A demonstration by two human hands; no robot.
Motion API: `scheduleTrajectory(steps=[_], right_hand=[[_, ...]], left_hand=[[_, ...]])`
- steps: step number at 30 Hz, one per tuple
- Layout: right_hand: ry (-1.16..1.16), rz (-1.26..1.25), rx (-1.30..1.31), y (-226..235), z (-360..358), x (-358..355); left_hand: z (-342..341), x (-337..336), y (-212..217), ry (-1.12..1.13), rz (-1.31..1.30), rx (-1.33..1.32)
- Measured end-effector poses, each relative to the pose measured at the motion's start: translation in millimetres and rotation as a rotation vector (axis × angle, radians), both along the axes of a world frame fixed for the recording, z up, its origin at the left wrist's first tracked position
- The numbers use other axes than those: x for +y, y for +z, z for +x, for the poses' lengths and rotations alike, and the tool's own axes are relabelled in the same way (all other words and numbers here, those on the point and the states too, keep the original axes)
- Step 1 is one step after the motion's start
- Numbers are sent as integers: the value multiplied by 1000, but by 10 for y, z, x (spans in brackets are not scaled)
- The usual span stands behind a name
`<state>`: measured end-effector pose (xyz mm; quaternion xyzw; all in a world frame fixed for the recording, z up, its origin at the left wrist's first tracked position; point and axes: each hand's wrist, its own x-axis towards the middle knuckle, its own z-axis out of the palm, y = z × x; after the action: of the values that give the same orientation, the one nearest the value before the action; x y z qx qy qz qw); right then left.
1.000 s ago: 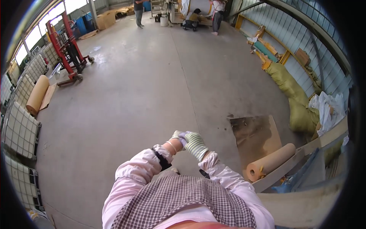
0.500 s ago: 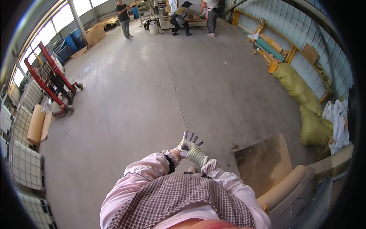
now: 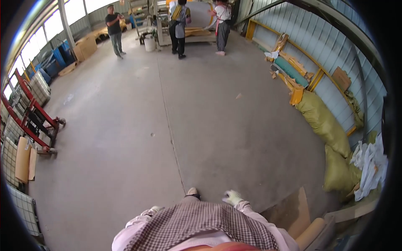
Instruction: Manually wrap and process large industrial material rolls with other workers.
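Observation:
My right hand [image 3: 233,197] hangs low in front of me, in a pale knitted work glove with darker fingertips. Its fingers are loosely bent, with a gap between them and no object visible there. Beside the left edge of my checked apron [image 3: 197,217], a small part of my gloved left hand [image 3: 156,208] shows; its fingers are hidden. A light-coloured shoe [image 3: 192,191] of mine stands out past the apron's hem. Nearest to my right hand is the grey concrete floor [image 3: 209,142], with a brown board [image 3: 289,211] farther right.
A red hand stacker [image 3: 35,113] and caged white tanks [image 3: 23,209] line the left. Along the right wall lie green sacks [image 3: 322,119], white sheeting [image 3: 370,163] and yellow-wrapped lengths [image 3: 296,94]. Three people stand at the back, two by a machine with a large roll [image 3: 203,16].
My hands, together in front of me before, have separated and dropped to my sides. The view has shifted forward along the floor. A crouching person at the back now stands upright.

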<state>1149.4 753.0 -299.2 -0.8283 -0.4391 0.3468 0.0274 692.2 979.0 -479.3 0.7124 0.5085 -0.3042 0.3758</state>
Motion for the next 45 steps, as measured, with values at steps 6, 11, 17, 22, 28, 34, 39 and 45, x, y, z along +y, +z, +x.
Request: scheduleTrajectory(steps=[6,11,17,22,28,34,39,45], right_hand=[[-861,-93,331,-578,1487,-414],[-1157,-8,331,-996,2630,609],[-1043,199,277,-1182,4254,2338],[-1006,344,550,-824,6302,4399],[-960,394,530,-762,8355,6236],[-1045,70,511,-1148,9396,6810],[-1311,306,629,-1947,10395,6910],[-1257,121,494,-2232,12067,7790]], left_hand=[[2203,1793,593,108,-191,-66],[4098,3567,679,475,-143,-419],[5639,4658,1004,353,-156,-136],[6590,5328,1343,499,-218,-41],[7863,6714,858,571,-217,15],[10020,8520,777,482,-175,-87],[12292,10102,700,378,-199,-339],[14300,11299,320,305,-70,-406]])
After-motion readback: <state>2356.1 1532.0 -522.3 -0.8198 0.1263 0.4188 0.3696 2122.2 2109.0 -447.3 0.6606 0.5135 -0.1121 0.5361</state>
